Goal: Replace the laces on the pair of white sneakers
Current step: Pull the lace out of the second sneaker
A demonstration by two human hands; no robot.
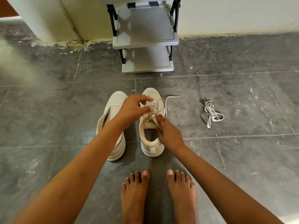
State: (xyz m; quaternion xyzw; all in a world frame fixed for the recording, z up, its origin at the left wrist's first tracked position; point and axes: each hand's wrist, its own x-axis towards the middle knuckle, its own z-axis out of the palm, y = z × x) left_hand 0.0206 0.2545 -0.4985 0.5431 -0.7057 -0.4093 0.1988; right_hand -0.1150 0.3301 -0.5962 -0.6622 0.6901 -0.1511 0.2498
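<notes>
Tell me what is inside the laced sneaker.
A grey insole with printed lettering shows through the opening of the sneaker. The tongue and lace cover everything toward the toe, and the right hand hides the opening's right edge.

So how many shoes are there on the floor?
2. The left sneaker stands on the floor, partly behind the left forearm. The right sneaker stands beside it; the left hand pinches its lace and the right hand rests on it.
</notes>
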